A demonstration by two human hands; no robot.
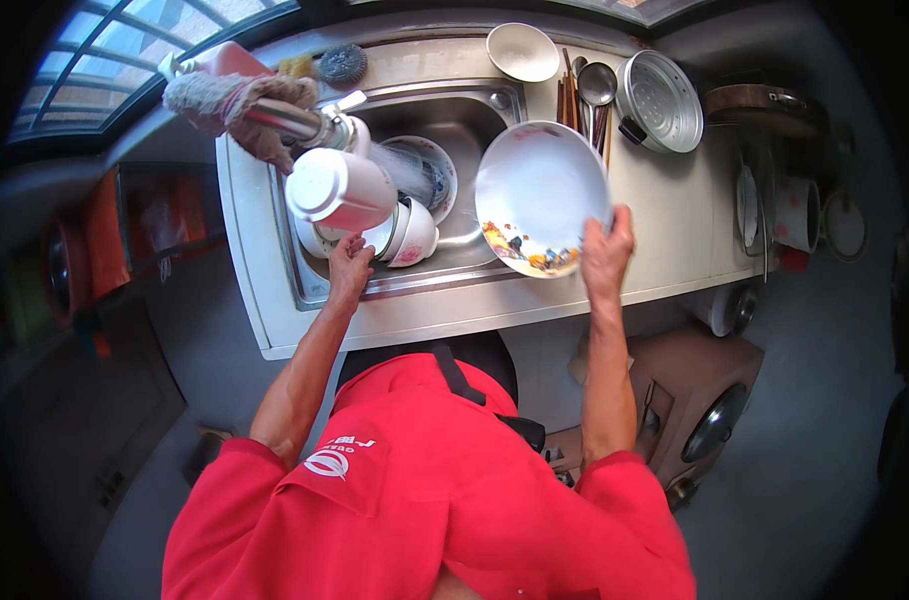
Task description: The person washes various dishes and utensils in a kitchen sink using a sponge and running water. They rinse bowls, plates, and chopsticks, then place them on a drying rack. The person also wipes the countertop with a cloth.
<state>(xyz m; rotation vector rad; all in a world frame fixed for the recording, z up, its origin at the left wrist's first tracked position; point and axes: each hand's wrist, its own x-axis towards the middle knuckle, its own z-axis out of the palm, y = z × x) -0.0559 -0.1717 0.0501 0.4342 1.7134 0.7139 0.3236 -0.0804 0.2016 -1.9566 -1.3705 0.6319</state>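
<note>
My right hand (607,251) grips the right rim of a large white dish (541,176) with a colourful pattern along its near side. It is tilted over the right edge of the stainless steel sink (466,127). My left hand (351,264) is at the sink's near side, its fingertips by a group of white bowls (417,236), one with a pink flower. Whether those fingers hold a rim is unclear. Above the hand, a white tap-mounted water filter (342,187) hides part of the bowls. Water sprays onto a patterned bowl (443,180) deeper in the sink.
A cloth (237,105) is wrapped around the tap. Behind the sink are a steel scourer (342,64) and a pink bottle (233,60). Rightward lie a white bowl (523,52), chopsticks (567,97), a ladle (597,84) and a metal steamer pot (661,101).
</note>
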